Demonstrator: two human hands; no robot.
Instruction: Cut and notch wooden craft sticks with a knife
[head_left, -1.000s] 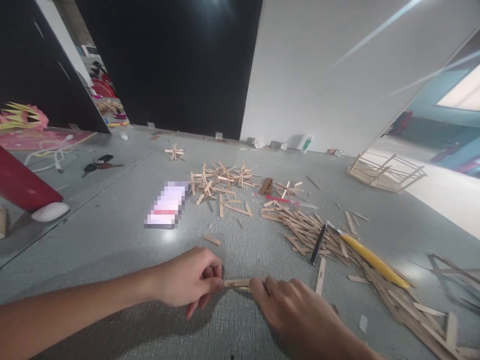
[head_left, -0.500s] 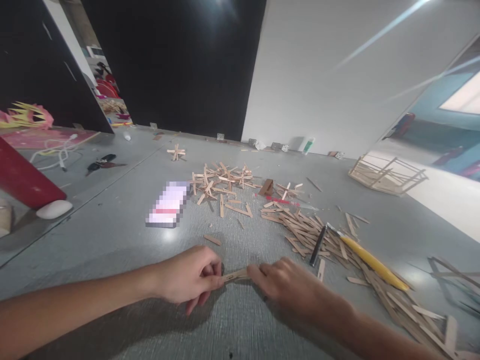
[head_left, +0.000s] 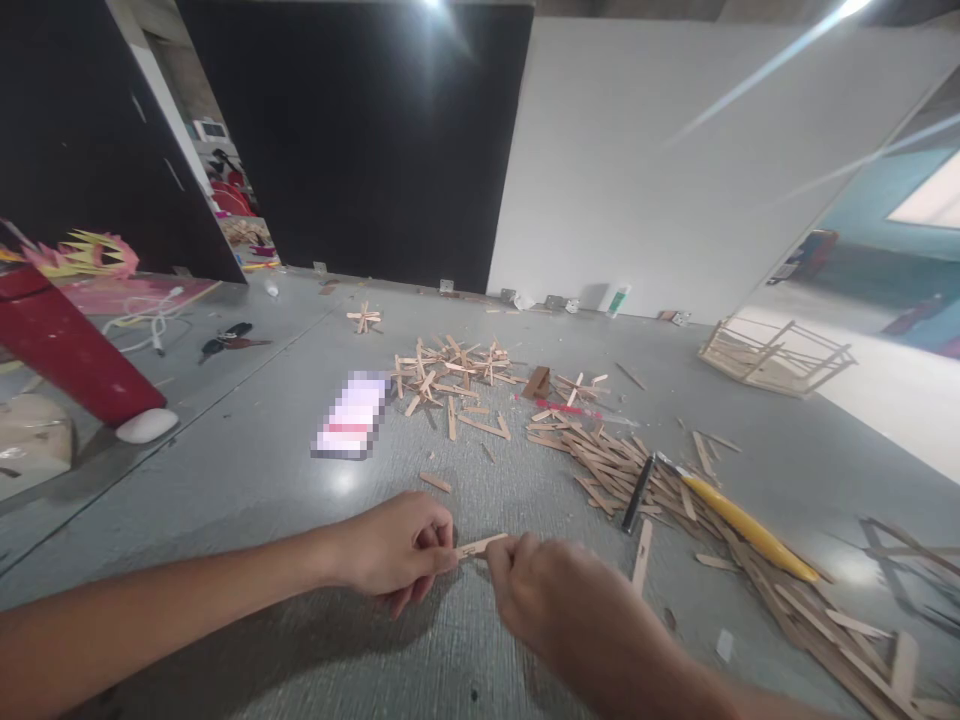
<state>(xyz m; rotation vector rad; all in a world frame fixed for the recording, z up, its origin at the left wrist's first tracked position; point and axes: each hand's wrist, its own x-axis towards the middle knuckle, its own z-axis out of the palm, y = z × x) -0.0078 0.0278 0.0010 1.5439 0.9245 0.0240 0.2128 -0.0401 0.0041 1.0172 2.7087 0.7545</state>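
Note:
Between my two hands, low over the grey table (head_left: 247,480), is a short flat wooden craft stick (head_left: 474,548) with a small dark mark on it. My left hand (head_left: 409,548) pinches its left end between thumb and forefinger, the other fingers curled below. My right hand (head_left: 544,580) closes round the right end, and its fingers hide that part. A thin second piece may lie under the stick, but I cannot tell. Just beyond the hands lies a loose stick piece (head_left: 435,482). To the right spreads a long pile of craft sticks (head_left: 607,460).
A yellow-handled tool (head_left: 750,525) and a black pen-like tool (head_left: 638,492) rest on the pile. Farther back are small stick pieces (head_left: 450,365), a blurred phone (head_left: 351,415) and a stick frame (head_left: 776,355). A red cylinder (head_left: 82,350) and a white mouse-like object (head_left: 148,426) sit left.
The view has shifted slightly, so things on the left sit farther right. My right hand has turned over the stick's end, its knuckles now higher; both hands keep their hold.

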